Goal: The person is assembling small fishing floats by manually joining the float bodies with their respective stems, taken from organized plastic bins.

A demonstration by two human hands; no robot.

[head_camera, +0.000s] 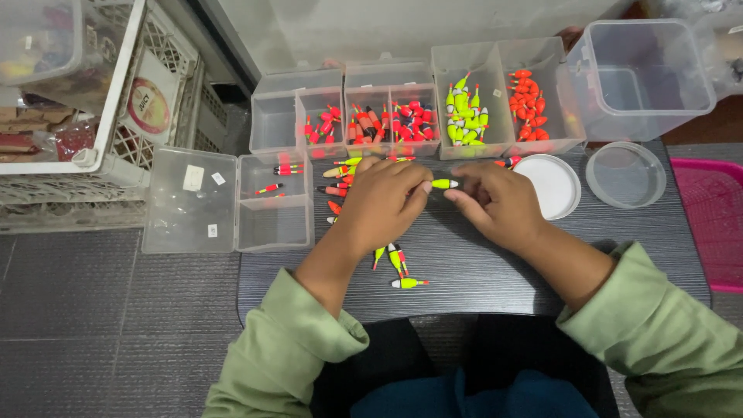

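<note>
My left hand (pixel 383 203) and my right hand (pixel 495 203) meet over a dark grey table (pixel 480 267), pinching a small yellow-and-white fishing float (pixel 443 183) between their fingertips. Loose floats lie around them: several red and yellow ones (pixel 337 172) under and left of my left hand, three yellow-green ones (pixel 398 267) near my left wrist. Behind the hands stand clear boxes: one with red floats (pixel 321 124), one with mixed red and dark floats (pixel 391 121), one with yellow-green floats (pixel 465 112), one with orange-red floats (pixel 529 104).
An open clear box (pixel 275 213) with a few red floats sits at left, its lid flat beside it. A white round lid (pixel 551 184), a clear round lid (pixel 625 173) and a big empty clear tub (pixel 638 77) are at right. A pink basket (pixel 716 224) is at far right, white crates (pixel 116 116) at left.
</note>
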